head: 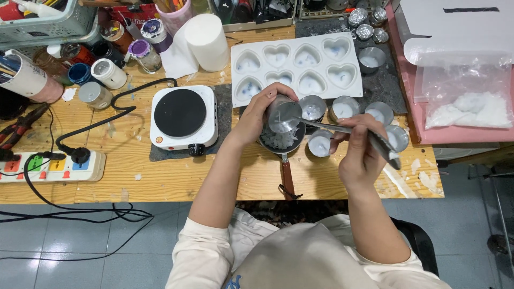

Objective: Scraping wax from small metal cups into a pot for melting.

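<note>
My left hand (pixel 257 112) grips a small metal cup (pixel 282 113), tilted on its side above a little pan (pixel 284 140) with white wax flakes in it. My right hand (pixel 360 150) holds a metal tool (pixel 348 129) whose tip reaches into the mouth of the tilted cup. The pan's brown handle (pixel 287 179) points toward me. Several small metal cups with white wax (pixel 320 144) stand to the right of the pan.
A white heart-shaped mould tray (pixel 297 67) lies behind the pan. A small white hot plate (pixel 183 116) stands to the left, its cable running to a power strip (pixel 51 166). Paint jars (pixel 107 72) and a white cylinder (pixel 208 42) crowd the back left. A bag of white flakes (pixel 471 104) lies at right.
</note>
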